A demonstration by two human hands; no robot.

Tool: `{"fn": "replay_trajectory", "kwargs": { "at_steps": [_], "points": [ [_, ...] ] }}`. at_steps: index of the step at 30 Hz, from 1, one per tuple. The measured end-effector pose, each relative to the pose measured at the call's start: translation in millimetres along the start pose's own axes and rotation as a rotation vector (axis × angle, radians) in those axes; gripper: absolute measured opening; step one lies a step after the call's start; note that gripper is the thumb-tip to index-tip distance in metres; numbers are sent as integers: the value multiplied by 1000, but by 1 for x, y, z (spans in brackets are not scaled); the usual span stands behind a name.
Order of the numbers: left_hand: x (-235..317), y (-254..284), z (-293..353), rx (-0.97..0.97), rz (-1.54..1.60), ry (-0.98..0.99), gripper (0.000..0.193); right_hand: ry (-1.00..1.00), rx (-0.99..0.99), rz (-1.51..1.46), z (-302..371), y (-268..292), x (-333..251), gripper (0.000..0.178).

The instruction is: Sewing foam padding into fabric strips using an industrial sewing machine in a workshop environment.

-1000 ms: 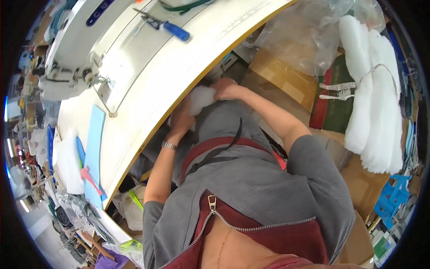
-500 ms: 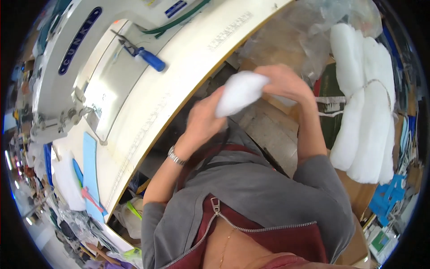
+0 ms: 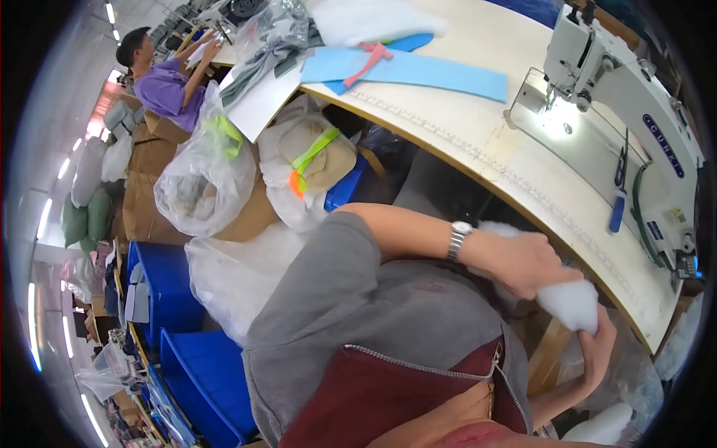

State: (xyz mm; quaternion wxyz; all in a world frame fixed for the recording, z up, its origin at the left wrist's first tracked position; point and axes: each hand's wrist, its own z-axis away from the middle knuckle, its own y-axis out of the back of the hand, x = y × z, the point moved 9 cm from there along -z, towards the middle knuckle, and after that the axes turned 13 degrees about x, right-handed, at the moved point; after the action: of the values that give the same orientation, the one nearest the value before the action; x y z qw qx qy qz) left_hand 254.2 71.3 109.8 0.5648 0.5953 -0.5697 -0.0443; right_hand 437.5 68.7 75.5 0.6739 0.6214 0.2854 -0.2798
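While both hands are off the tabletop, white wadding (image 3: 569, 302) is held between them in front of the body, just beside the table (image 3: 463, 127) edge. Left hand (image 3: 515, 261): fingers curled closely over the upper left end; exact fingertip contact partly hidden. Right hand (image 3: 597, 347): thumb and fingers narrowed on the opposite end, some fingers out of sight behind it. Gripping both ends probably keeps so soft a piece from sagging or folding. Another white patch (image 3: 499, 229) shows behind the left wrist; cannot tell whether it is the same piece. Sewing machine (image 3: 597, 60) stands on the table with its light on the needle area, presumably so stitches can be seen. Blue-handled tool (image 3: 618, 201) lies on the machine's bed, likely parked there for easy reach yet clear of the needle. Toward the table's left end, a pink piece (image 3: 367, 63) lies across a light-blue strip (image 3: 448, 73); reason for the overlap not evident.
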Motion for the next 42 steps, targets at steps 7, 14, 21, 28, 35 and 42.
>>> {"fn": "replay_trajectory", "kwargs": {
  "at_steps": [7,14,21,28,35,42],
  "points": [
    [-32,53,42,88,-130,61,62,390,-7,262,-16,-22,-45,43],
    [-7,87,21,206,-94,-160,50,65,121,291,27,28,-33,53],
    [13,41,-17,76,159,-328,53,-122,162,574,50,71,-10,50],
    [0,-75,-51,49,266,-330,54,-145,399,668,65,97,57,40],
    [-22,-187,-71,-393,419,30,81,-235,576,1016,61,89,129,32],
    [-73,-290,-70,-509,719,424,89,-223,812,1104,53,101,204,28]
  ]
}}
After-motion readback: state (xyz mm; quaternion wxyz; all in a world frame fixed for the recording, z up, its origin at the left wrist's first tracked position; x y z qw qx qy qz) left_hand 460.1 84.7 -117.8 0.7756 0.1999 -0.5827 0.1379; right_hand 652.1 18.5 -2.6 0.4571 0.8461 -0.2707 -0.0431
